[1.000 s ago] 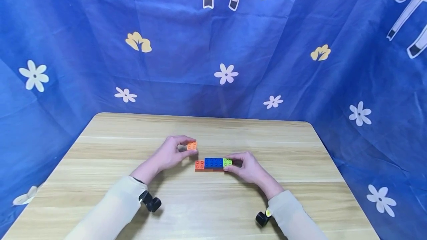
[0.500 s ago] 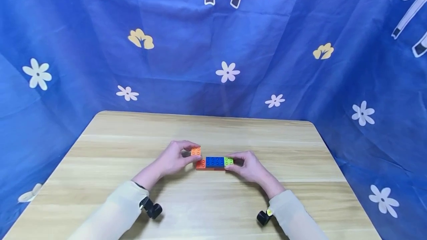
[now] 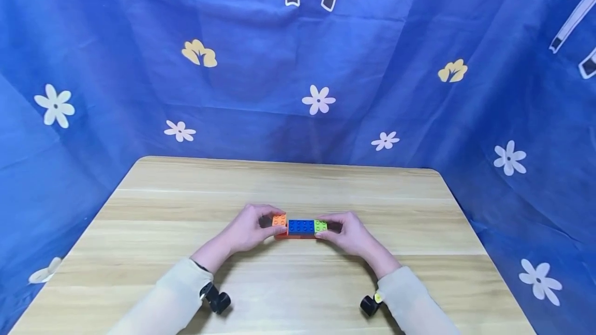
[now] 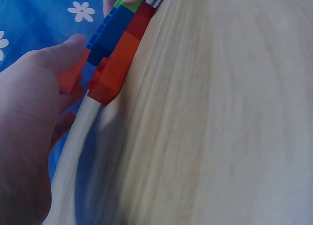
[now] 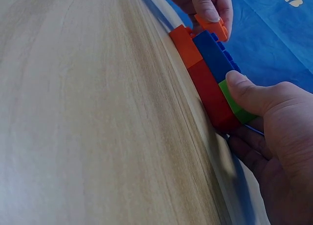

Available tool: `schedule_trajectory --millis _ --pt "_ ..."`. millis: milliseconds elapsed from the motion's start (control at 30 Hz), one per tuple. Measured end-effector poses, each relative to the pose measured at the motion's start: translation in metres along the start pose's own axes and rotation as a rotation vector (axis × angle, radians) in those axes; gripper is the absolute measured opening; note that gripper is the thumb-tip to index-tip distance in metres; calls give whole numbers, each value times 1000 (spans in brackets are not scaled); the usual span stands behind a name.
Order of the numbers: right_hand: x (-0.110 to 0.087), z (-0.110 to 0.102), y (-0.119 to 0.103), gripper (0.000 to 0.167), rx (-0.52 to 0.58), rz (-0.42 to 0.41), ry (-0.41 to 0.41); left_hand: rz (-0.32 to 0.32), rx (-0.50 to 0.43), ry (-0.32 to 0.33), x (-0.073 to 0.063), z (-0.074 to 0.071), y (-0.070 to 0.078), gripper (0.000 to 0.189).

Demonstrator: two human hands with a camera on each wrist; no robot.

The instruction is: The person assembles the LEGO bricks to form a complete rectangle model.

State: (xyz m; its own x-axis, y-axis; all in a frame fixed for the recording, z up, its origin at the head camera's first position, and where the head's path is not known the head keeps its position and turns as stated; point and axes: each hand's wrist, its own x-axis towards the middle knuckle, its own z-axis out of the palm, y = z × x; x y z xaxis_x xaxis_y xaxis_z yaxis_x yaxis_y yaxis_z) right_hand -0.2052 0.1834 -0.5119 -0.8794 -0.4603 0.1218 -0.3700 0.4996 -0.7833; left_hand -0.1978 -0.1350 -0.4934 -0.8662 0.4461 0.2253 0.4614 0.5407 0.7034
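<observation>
My left hand (image 3: 249,229) pinches a small orange toy building brick (image 3: 279,219) between thumb and fingers. Both wrist views show this brick (image 4: 72,74) slightly tilted and raised above the studs at the left end of a two-layer row. An orange-red brick (image 4: 117,63) and a dark red brick (image 5: 212,95) form the lower layer on the table. On top sit a long blue brick (image 3: 301,227) and, at the right end, a lime green brick (image 3: 321,225). My right hand (image 3: 351,231) grips that green end, its thumb on the near side.
The row lies near the middle of a wood-grain table (image 3: 298,283). Behind and beside it hangs a blue cloth (image 3: 251,92) printed with flowers. Small black cameras (image 3: 219,301) are strapped to both wrists.
My left hand has moved right and toward me, carrying the orange brick from behind and left of the row to over its left end. My right hand stays at the green brick.
</observation>
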Motion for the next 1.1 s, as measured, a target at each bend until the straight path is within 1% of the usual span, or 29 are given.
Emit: schedule_trajectory --millis 133,233,400,667,900,1000,1100 --pt "0 0 1 41 9 1 0 6 15 -4 -1 4 -1 42" --pt "0 0 0 40 8 -5 8 11 20 -23 -1 5 -1 45" --pt "0 0 1 39 11 -14 16 11 12 -39 -2 7 -4 45" --pt "1 1 1 40 16 -16 21 27 16 -16 -1 10 -5 44" --pt "2 1 0 39 32 -27 18 19 16 -11 -1 13 -5 41" --pt "2 1 1 39 18 -27 15 34 36 -1 -1 13 -5 40" --pt "1 1 1 39 0 -27 13 69 65 21 -1 14 -5 41"
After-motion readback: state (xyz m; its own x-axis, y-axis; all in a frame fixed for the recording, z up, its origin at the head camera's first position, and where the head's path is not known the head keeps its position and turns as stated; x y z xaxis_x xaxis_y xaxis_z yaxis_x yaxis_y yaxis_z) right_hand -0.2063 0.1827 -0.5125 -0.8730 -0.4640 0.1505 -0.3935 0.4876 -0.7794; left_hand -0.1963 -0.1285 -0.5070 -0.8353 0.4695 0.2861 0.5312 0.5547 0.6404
